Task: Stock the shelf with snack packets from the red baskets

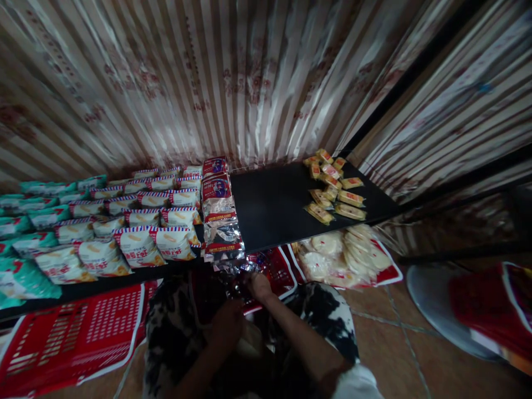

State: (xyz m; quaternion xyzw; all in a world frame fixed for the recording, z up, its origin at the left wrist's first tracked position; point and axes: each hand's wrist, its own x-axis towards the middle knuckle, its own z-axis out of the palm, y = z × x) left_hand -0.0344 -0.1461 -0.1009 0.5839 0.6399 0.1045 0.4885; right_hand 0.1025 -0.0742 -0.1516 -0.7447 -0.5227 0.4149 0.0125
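Observation:
My right hand (pixel 261 286) reaches down into a red basket (pixel 290 270) below the shelf edge. Its fingers look curled among shiny, dark-wrapped packets (pixel 235 282); what they hold, if anything, I cannot make out. Close by on the left, my left hand (pixel 228 320) is low between my knees, in deep shadow, its fingers too dark to read. Just above both hands, a row of dark red and silver packets (pixel 218 208) lies overlapping on the black shelf (pixel 270 202), reaching its front edge.
White snack bags (pixel 139 246) and teal bags (pixel 29 269) fill the shelf's left. Small yellow packets (pixel 336 197) lie at its right. A basket of flat pale packs (pixel 349 255), an empty-looking red basket (pixel 78 332) and a grey stool or basin (pixel 436 310) stand around me.

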